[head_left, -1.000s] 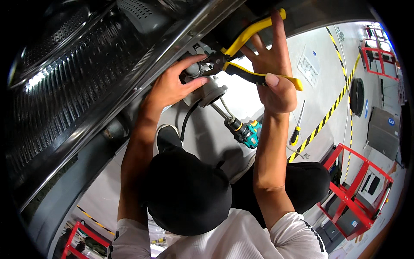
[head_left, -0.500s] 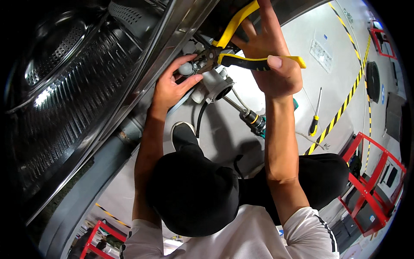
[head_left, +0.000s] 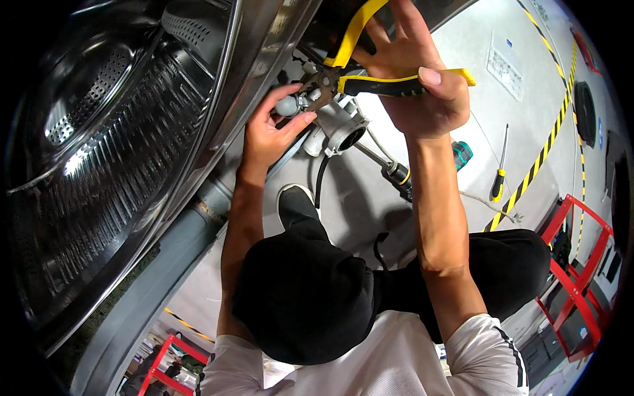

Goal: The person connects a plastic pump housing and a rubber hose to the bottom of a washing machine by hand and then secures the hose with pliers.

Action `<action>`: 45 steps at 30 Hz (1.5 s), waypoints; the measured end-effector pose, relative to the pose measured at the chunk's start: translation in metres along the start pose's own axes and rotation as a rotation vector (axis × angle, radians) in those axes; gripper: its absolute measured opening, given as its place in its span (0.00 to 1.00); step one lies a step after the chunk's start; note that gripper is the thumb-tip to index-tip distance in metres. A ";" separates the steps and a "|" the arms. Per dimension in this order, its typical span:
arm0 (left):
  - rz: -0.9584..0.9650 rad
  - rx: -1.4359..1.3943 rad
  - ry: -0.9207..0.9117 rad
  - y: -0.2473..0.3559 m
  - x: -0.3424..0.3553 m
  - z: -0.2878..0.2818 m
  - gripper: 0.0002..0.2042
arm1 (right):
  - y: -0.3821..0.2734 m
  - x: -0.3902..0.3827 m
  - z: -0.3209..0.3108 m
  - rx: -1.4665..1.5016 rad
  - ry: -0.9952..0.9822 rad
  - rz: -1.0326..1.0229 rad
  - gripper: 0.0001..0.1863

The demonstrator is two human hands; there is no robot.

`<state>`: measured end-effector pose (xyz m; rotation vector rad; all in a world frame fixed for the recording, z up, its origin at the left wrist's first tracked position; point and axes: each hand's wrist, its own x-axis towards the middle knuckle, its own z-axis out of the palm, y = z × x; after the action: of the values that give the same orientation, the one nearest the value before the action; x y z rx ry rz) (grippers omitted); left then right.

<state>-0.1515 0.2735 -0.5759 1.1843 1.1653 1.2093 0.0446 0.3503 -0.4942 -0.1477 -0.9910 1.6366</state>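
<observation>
In my right hand (head_left: 422,89) is a pair of pliers (head_left: 382,86) with yellow and black handles, spread wide. My thumb presses on the lower handle, and the fingers reach up by the upper one. The plier jaws sit around a small metal clamp-like fitting beside a grey round-ended piece (head_left: 286,106). My left hand (head_left: 265,135) pinches that piece between thumb and fingers. Just below the jaws hangs a grey plastic housing (head_left: 343,134) with a round opening. A black hose (head_left: 321,183) hangs down beside it.
A shiny perforated metal drum (head_left: 125,112) fills the left side. On the floor lie a power tool (head_left: 398,175), partly behind my right forearm, and a yellow-black screwdriver (head_left: 499,183). Striped floor tape (head_left: 536,165) runs past a red metal frame (head_left: 573,277).
The view has shifted slightly, so most things appear further right. Both hands keep nearly the same grip, and the plier handles remain spread.
</observation>
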 end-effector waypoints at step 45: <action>0.022 -0.064 0.048 -0.007 -0.007 0.002 0.19 | 0.023 -0.001 0.024 0.037 0.422 -0.124 0.48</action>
<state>-0.1493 0.2669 -0.5826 1.1282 1.1438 1.2885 0.0140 0.3380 -0.4948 -0.3820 -0.6330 1.4310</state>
